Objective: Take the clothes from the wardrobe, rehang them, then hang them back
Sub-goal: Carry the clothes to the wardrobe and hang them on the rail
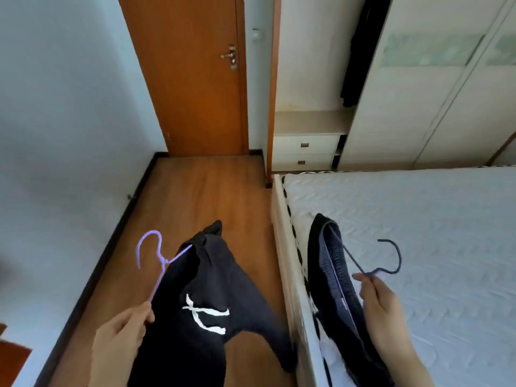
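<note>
beside the bed point(418, 208), left hand point(122, 339) and right hand point(382, 311) hold hangered garments.

Legible markings: none.
The black garment point(206, 303) carries only white crossed strokes; they form no readable text, brand or number.

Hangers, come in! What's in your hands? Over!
Left hand grips purple hanger with black pants. Right hand grips dark hanger with dark garment. Nothing blocking.
</note>
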Available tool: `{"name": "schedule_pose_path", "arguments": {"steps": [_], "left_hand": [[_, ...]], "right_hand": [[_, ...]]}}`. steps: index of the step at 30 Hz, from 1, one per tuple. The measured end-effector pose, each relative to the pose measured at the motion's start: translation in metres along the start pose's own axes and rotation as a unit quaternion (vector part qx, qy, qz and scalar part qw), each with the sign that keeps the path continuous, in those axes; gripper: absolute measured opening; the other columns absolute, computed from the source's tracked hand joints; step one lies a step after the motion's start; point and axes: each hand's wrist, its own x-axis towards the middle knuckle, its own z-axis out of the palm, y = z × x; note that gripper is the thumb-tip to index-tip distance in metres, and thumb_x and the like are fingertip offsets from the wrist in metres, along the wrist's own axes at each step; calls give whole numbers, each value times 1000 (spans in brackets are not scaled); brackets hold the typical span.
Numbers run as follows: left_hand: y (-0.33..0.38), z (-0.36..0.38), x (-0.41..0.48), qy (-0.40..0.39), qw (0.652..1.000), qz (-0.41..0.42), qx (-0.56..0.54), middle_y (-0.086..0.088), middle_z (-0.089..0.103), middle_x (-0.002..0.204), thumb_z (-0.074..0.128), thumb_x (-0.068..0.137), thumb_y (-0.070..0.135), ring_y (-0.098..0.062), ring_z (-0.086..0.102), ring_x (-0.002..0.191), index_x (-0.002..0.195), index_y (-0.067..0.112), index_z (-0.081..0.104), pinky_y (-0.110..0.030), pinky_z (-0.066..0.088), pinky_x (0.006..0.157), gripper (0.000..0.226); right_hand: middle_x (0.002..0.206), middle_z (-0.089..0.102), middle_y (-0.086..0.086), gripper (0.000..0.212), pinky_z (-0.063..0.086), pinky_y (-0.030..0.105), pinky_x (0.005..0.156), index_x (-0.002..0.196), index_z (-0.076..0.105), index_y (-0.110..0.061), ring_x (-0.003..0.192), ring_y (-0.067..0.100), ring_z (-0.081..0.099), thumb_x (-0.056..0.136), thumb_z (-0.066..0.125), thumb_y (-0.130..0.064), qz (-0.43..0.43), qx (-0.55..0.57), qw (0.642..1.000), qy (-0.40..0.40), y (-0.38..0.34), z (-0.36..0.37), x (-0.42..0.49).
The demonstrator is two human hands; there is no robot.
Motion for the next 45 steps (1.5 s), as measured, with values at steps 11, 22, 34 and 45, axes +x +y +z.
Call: {"name": "schedule_pose_path", "arguments": {"steps": [11, 22, 34, 45], "left_hand": [[-1, -38, 139, 4, 998, -62, -22, -5, 36, 49, 67, 87, 24, -14, 28, 46, 64, 0, 61, -23, 25, 54, 33], [63, 22, 328, 121, 986, -102, 50, -6, 50, 46, 70, 84, 21, -20, 44, 56, 56, 9, 68, -31, 34, 65, 31], [208, 201, 561, 19, 986, -10, 166, -2, 55, 43, 68, 85, 16, -21, 51, 52, 52, 15, 66, -29, 37, 60, 33], [344, 437, 799, -188, 973, 5, 134, -5, 40, 45, 67, 86, 20, -18, 39, 50, 53, 6, 58, -31, 31, 59, 37]], "right_hand": [[57, 34, 6, 22, 23, 26, 44, 79, 68, -13, 48, 15, 28, 93, 53, -20, 1, -26, 1000, -10, -59, 147, 58], [48, 38, -3, 27, 25, 18, 43, 74, 67, -11, 41, 7, 32, 94, 54, -23, -28, -14, 992, -125, -124, 317, 288], [46, 41, -6, 27, 28, 19, 46, 76, 66, -11, 42, 6, 34, 96, 51, -20, 31, 25, 996, -83, -168, 387, 536], [49, 44, -5, 24, 28, 19, 46, 74, 66, -11, 43, 6, 33, 94, 54, -17, 70, 27, 990, 119, -226, 398, 758]]}}
